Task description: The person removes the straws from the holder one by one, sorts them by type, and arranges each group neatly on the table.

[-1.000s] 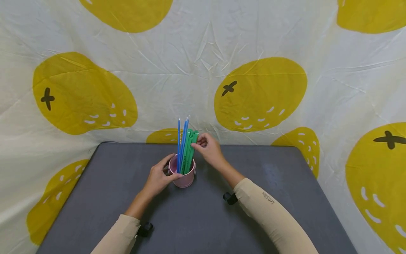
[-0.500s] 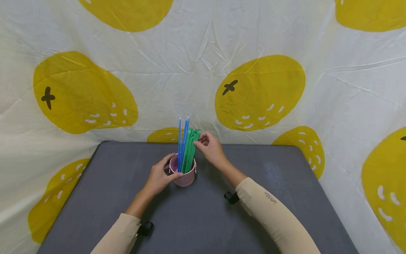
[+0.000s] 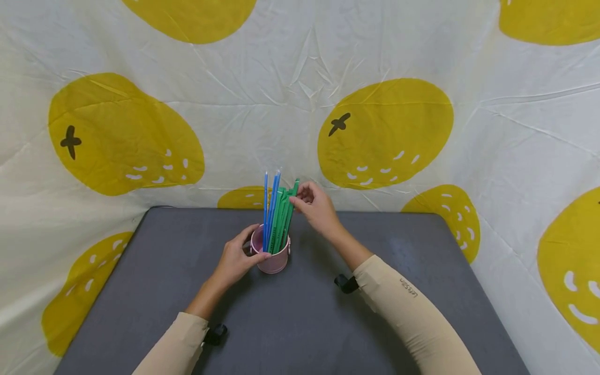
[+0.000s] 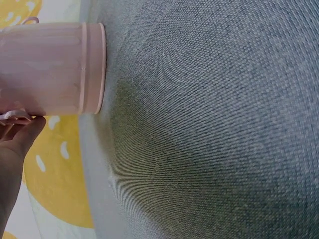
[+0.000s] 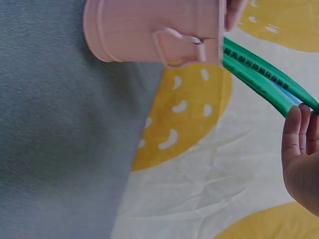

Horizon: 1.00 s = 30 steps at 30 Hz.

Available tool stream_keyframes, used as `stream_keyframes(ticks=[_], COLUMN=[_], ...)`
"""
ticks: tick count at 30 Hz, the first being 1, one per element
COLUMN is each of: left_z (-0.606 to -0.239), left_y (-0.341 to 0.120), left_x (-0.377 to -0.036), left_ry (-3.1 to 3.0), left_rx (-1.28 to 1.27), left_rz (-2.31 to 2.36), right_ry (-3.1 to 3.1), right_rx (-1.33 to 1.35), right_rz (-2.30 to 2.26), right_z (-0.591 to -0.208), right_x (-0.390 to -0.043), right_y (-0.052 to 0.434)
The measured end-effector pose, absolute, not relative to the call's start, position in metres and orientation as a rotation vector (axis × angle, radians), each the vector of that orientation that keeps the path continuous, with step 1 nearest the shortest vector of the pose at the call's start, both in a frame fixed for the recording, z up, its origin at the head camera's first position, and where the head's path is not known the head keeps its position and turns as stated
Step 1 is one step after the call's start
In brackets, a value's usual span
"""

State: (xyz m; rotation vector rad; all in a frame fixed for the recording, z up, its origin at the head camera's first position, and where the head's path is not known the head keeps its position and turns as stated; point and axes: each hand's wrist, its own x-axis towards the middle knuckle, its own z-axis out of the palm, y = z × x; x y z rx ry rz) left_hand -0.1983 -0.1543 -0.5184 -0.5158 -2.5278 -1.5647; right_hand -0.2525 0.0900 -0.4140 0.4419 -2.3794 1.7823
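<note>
Holding the pink cup (image 3: 271,258) steady, the left hand (image 3: 236,259) wraps its rim and side, thumb hooked at the front lip; the cup stands upright on the grey table (image 3: 300,323), near the back middle. The right hand (image 3: 317,208) pinches the top of one green stick (image 3: 292,200), which sits a bit higher than the rest of the green bundle (image 3: 279,221) and leans right. The blue straws (image 3: 269,208) stand just left of the green ones, in the same cup. The hands are apart, one on the cup, one on the stick top. Risks as I see them: the sticks are packed tight, so dragging one at an angle could pull its neighbours up with it or fan them out over the rim. A sideways tug would lever against the cup lip; the cup looks light, so if the left grip slackens it could tip or slide on the cloth. The pinch is only at the very tip, so it could slip off. In the right wrist view the cup's small side handle (image 5: 177,42) is close to the stick path, a possible snag.
</note>
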Motion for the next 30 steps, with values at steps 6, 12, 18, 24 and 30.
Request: stream_keyframes(ticks=[6, 12, 18, 24, 30], left_z=[-0.518, -0.518, -0.519, -0.520, -0.522], left_y=[-0.155, -0.155, -0.155, -0.155, -0.154], left_x=[-0.198, -0.197, -0.198, -0.198, -0.198], left_ry=[-2.528, -2.541, -2.532, -2.539, -2.524], left_rx=[-0.516, -0.510, -0.515, -0.504, -0.525], left_rz=[-1.571, -1.563, -1.558, -1.542, -1.554], right_ry=[-2.365, -2.287, -2.215, -2.137, -2.125], right_rx=[0.477, 0.518, 0.550, 0.583, 0.562], right_rz=[1.768, 1.822, 1.862, 1.874, 1.857], right_z=[-0.398, -0.382, -0.366, -0.352, -0.342], right_x=[-0.251, -0.252, -0.253, -0.253, -0.250], right_y=[0.096, 0.104, 0.111, 0.120, 0.132])
